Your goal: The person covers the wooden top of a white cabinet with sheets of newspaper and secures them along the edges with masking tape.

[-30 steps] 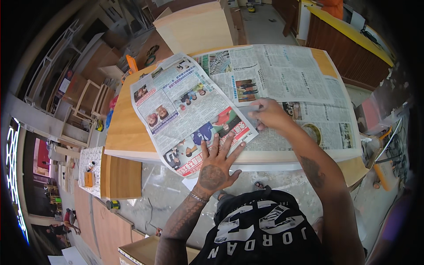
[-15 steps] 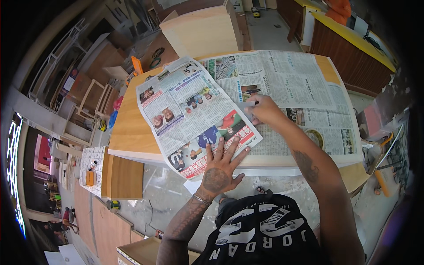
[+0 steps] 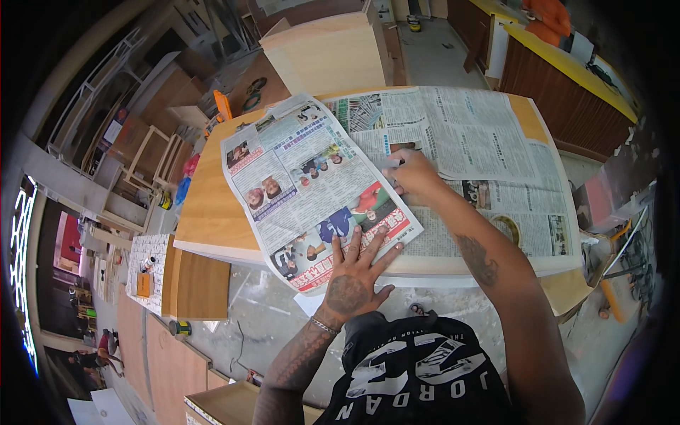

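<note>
A sheet of newspaper [image 3: 244, 173] with colour photos lies slanted over the left half of a wooden board [image 3: 202, 188]. My left hand [image 3: 350, 265] presses flat on the sheet's near edge, its fingers spread. At the sheet's right edge is my right hand [image 3: 418, 177], its fingers closed in a pinch. Something pale and blurred shows at the fingertips; I cannot make out what it is. More newspaper [image 3: 482, 134] covers the right half of the board, passing under the slanted sheet. A roll of tape [image 3: 505, 230] lies on this newspaper, beside my right forearm.
A plywood box [image 3: 326, 53] stands beyond the board. At the far right is a yellow-topped counter [image 3: 567, 67], with a person in orange [image 3: 549, 18] behind it. A smaller wooden unit [image 3: 195, 280] stands at the left. Another person [image 3: 106, 354] bends down at the far lower left.
My right hand has shifted slightly down and left along the sheet's edge. My left hand stays flat on the sheet. The whole view has moved a little.
</note>
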`<move>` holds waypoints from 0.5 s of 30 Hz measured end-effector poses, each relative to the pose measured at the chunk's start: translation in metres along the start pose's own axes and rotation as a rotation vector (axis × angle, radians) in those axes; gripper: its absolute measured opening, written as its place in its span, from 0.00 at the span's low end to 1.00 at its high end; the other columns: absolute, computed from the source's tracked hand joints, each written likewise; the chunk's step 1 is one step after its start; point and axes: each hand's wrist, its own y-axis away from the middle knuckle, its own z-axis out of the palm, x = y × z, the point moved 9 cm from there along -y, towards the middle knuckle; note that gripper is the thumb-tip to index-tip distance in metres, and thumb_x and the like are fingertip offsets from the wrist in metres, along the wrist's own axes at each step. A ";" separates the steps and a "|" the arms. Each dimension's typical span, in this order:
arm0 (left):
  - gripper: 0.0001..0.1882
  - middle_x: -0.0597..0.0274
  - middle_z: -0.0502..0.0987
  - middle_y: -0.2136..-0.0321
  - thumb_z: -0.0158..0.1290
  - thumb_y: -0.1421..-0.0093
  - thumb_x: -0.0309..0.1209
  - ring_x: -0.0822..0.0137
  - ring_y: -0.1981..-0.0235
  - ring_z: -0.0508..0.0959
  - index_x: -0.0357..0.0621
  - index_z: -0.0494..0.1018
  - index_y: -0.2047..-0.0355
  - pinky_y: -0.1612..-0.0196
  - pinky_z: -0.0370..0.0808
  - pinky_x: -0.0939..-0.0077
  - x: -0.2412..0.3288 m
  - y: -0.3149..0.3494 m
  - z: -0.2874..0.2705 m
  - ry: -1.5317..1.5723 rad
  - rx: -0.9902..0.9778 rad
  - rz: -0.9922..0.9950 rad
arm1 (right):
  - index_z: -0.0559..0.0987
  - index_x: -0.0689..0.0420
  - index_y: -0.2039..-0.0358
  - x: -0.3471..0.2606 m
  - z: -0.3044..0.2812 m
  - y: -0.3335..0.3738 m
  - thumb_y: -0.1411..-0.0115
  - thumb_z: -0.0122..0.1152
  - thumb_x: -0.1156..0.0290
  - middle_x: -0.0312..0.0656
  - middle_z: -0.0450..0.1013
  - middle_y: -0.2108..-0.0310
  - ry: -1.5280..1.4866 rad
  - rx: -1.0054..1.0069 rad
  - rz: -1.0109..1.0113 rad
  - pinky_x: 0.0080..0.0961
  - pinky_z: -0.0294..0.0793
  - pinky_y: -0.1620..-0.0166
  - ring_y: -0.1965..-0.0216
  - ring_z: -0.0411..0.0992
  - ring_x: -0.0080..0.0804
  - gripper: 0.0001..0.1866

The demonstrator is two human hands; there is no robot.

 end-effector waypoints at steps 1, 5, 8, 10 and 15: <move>0.47 0.56 0.54 0.28 0.66 0.51 0.50 0.35 0.30 0.53 0.68 0.60 0.31 0.35 0.44 0.23 -0.002 -0.001 -0.001 0.007 0.006 -0.004 | 0.74 0.64 0.49 0.000 -0.001 -0.004 0.40 0.64 0.77 0.42 0.76 0.67 -0.023 0.024 0.013 0.21 0.78 0.75 0.75 0.73 0.24 0.19; 0.47 0.56 0.54 0.28 0.66 0.52 0.50 0.35 0.30 0.53 0.68 0.60 0.31 0.35 0.45 0.22 -0.013 0.001 -0.006 0.013 -0.006 -0.009 | 0.74 0.64 0.48 -0.005 -0.012 -0.002 0.39 0.63 0.77 0.41 0.75 0.69 -0.012 0.123 0.024 0.20 0.77 0.76 0.76 0.73 0.22 0.19; 0.47 0.57 0.54 0.28 0.65 0.50 0.52 0.34 0.30 0.53 0.66 0.60 0.31 0.35 0.45 0.22 -0.017 0.001 -0.012 0.058 -0.044 0.022 | 0.74 0.64 0.49 -0.005 -0.008 -0.002 0.39 0.64 0.77 0.40 0.75 0.69 -0.002 0.094 0.034 0.20 0.78 0.76 0.76 0.73 0.22 0.18; 0.47 0.54 0.56 0.29 0.65 0.49 0.53 0.35 0.31 0.56 0.63 0.60 0.31 0.34 0.50 0.27 -0.022 0.003 -0.023 0.121 -0.059 0.030 | 0.74 0.64 0.49 0.001 -0.006 -0.003 0.39 0.64 0.76 0.40 0.75 0.69 0.005 0.097 0.074 0.19 0.78 0.76 0.76 0.73 0.22 0.18; 0.30 0.45 0.76 0.48 0.60 0.39 0.44 0.43 0.50 0.76 0.41 0.70 0.42 0.50 0.72 0.49 -0.133 -0.064 -0.077 0.371 0.247 -0.090 | 0.73 0.63 0.49 0.001 -0.001 -0.009 0.39 0.66 0.74 0.40 0.75 0.69 0.000 0.085 0.110 0.20 0.77 0.75 0.75 0.74 0.22 0.19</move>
